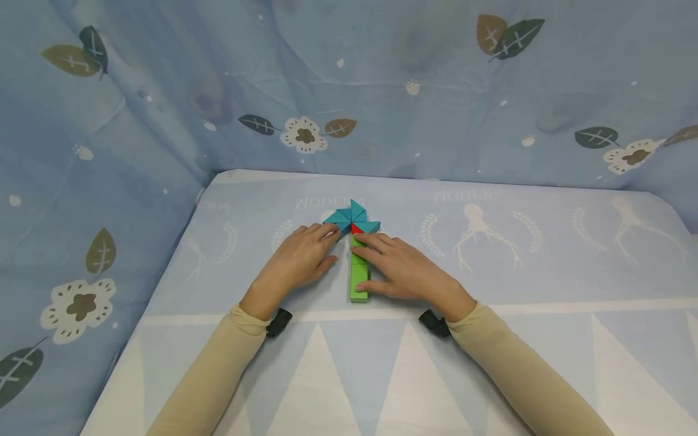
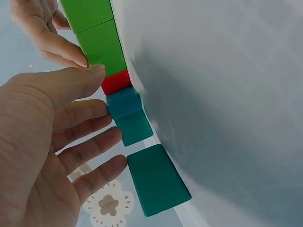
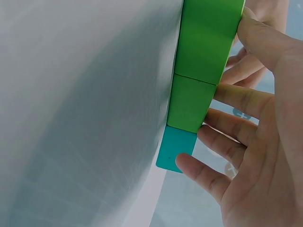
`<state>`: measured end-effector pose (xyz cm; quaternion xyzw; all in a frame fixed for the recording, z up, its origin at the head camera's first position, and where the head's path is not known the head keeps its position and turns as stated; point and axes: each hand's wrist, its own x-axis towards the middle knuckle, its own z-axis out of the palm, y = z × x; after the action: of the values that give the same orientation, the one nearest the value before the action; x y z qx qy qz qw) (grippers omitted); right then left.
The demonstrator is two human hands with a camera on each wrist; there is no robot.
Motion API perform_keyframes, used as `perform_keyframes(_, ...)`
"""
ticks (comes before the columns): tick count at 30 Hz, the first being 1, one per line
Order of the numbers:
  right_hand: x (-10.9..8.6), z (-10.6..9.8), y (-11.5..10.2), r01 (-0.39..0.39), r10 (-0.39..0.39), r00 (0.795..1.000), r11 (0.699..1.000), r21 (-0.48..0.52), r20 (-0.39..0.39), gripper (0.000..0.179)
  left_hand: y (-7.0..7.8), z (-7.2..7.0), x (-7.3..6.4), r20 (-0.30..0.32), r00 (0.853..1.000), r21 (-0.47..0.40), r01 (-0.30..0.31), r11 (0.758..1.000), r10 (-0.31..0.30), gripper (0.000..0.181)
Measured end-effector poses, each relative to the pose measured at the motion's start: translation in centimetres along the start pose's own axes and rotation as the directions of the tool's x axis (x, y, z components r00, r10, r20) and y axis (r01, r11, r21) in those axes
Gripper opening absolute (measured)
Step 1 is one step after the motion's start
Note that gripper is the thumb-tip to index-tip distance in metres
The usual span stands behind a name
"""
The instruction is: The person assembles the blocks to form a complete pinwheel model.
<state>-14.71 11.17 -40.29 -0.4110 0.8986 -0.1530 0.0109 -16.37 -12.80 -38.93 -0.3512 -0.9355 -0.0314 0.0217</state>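
Teal triangular blocks point(image 1: 357, 212) lie in a pinwheel shape on the table, with a small red block point(image 1: 356, 229) at their lower middle. Below the red one, green blocks point(image 1: 358, 281) form a straight stem toward the person. My left hand point(image 1: 302, 254) is at the pinwheel's left side, its extended fingertips against the teal blocks point(image 2: 158, 179) in the left wrist view. My right hand point(image 1: 406, 267) lies along the stem's right side, its fingers spread. In the right wrist view its thumb and fingertips touch the edge of the green blocks point(image 3: 194, 101), and the little finger overlaps a teal block point(image 3: 174, 147).
A pale blue and white patterned cloth point(image 1: 360, 363) covers the table. Behind it hangs a blue curtain point(image 1: 382, 91) with leaves and flowers, which continues along the left side. Black wrist devices point(image 1: 279, 323) sit under both wrists.
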Motion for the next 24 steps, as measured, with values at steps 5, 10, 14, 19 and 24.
perform_keyframes(5,0.0,0.0,0.0,-0.001,0.001,1.000,1.000,-0.001,0.002,0.072,0.0,0.1,-0.1,0.003,1.000,-0.006,0.008,1.000,-0.008,0.050)
perform_keyframes(10,0.0,0.0,0.0,-0.002,0.002,1.000,1.000,-0.001,0.000,0.071,-0.1,0.0,0.1,-0.009,1.000,-0.033,0.001,0.999,-0.001,0.052)
perform_keyframes(14,0.0,-0.1,0.1,-0.005,0.005,1.000,1.000,-0.007,0.006,0.071,-0.8,-0.5,0.0,-0.046,0.999,-0.061,0.005,0.998,-0.008,0.054)
perform_keyframes(19,0.0,0.0,0.1,-0.004,0.004,1.000,1.000,-0.010,0.013,0.072,-2.7,-1.6,-0.6,-0.051,0.996,-0.068,0.072,0.995,-0.075,0.045)
perform_keyframes(24,0.1,0.0,0.1,-0.006,0.006,1.000,1.000,0.000,0.018,0.073,-5.0,-2.4,-1.8,0.048,0.981,-0.143,0.195,0.970,-0.190,0.042)
